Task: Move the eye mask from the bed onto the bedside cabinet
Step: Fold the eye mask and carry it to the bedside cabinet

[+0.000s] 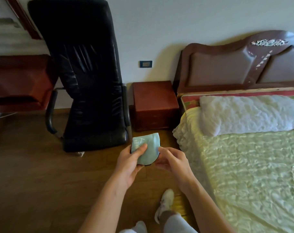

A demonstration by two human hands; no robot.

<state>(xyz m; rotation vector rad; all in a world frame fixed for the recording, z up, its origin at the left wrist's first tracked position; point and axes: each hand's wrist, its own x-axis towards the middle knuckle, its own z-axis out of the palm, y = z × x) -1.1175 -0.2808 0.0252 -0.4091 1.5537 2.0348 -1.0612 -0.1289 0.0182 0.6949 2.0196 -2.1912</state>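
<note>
I see the pale blue eye mask folded in my left hand, its fingers clamped over it. My right hand touches its edge, fingers loosely curled. Beyond my fingertips stands the bedside cabinet, bed rightward.

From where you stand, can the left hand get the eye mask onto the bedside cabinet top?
Probably yes. The left hand grips the eye mask, and the bedside cabinet top lies bare ahead, between chair and bed; a step forward looks necessary.
</note>
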